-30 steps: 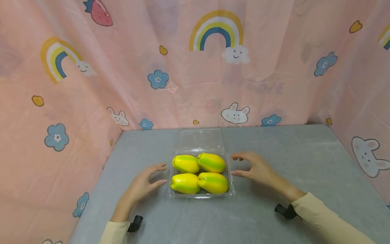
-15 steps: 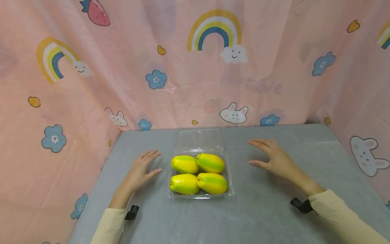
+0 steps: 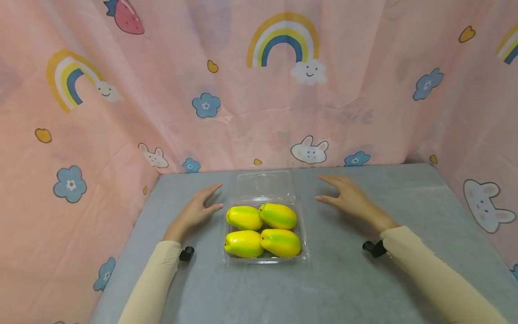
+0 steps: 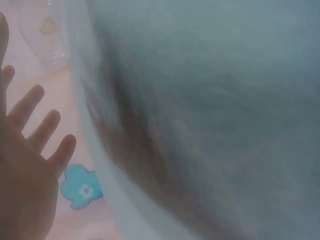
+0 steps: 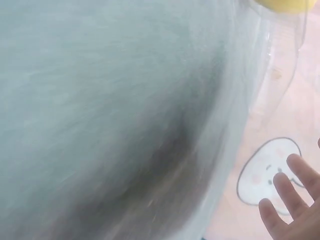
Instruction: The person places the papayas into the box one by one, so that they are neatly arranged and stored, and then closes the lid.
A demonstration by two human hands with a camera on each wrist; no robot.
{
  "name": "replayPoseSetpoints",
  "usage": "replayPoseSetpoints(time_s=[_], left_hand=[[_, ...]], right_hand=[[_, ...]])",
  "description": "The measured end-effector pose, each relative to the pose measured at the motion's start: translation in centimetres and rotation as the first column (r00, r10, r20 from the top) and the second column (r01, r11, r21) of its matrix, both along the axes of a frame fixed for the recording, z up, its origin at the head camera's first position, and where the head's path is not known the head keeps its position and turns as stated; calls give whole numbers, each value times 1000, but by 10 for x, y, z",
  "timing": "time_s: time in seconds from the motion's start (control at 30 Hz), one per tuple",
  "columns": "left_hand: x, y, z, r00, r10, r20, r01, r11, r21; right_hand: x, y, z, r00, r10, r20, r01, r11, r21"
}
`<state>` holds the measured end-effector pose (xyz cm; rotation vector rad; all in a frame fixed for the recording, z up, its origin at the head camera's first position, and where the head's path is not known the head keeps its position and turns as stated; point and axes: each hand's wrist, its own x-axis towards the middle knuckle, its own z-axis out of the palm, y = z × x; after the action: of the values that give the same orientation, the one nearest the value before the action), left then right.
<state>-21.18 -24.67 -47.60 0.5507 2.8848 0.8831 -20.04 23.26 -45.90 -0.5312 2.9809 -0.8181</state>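
Several yellow-green fruits, which look like papayas (image 3: pixel 278 243), lie in two rows inside a clear plastic clamshell box (image 3: pixel 306 252). Its transparent lid (image 3: pixel 264 185) is folded back toward the curtain. My left hand (image 3: pixel 193 211) hovers left of the lid, fingers extended and touching nothing. On the other side my right hand (image 3: pixel 350 195) is held apart from the lid, thumb and fingers spread. Spread fingers of the left hand (image 4: pixel 30 155) appear in the left wrist view. The right wrist view catches part of the right hand (image 5: pixel 295 210) and a bit of yellow fruit (image 5: pixel 285 4).
The box stands on a grey table (image 3: pixel 259 292). A pink curtain (image 3: pixel 170 90) with rainbows, rabbits and flowers encloses the back and sides. Black wrist mounts (image 3: pixel 374 248) hang below the sleeves.
Both hands were beside the fruit. They drew outward from the box, the right one farther, then moved away from me and inward toward the lid. Box and fruit look unmoved.
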Motion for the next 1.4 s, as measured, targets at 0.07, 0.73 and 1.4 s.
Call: replayPoseSetpoints(time_s=[0.07,0.73,1.4], left_hand=[[-6,3,0,1000,-8,16,8,1000,-5],[-32,15,-10,996,-79,29,81,996,-48],[-35,22,-11,996,-41,79,46,997,-62]], right_hand=[[-7,-7,-2,1000,7,16,-6,1000,-16],[-40,-44,-24,991,106,85,-95,988,-119],[-44,-50,-27,973,110,203,-73,981,-180]])
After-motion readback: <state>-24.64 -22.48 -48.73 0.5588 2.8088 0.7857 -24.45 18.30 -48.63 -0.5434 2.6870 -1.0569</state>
